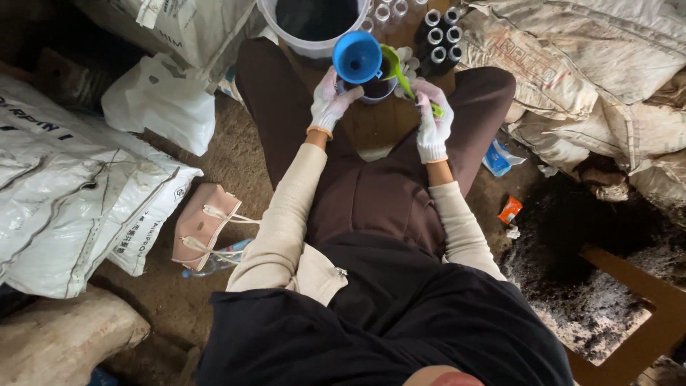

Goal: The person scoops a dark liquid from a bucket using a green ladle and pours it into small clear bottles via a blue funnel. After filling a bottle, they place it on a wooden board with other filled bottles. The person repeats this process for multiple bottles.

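Observation:
I sit on the ground with both hands in white gloves held out between my knees. My left hand [331, 101] grips a small jar [376, 87] of dark material, and a blue funnel [356, 56] sits in its mouth. My right hand [433, 120] holds the handle of a green scoop [397, 68], whose bowl rests at the funnel's right edge. A white bucket [314, 46] with dark contents stands just beyond the funnel.
Several dark-filled small bottles [441, 37] and clear empty ones [386, 10] stand beside the bucket. Large white sacks [68, 179] lie at left, more sacks [579, 64] at right. A pink handbag [203, 224] lies by my left side. Dark soil [572, 236] and a wooden frame [643, 300] lie right.

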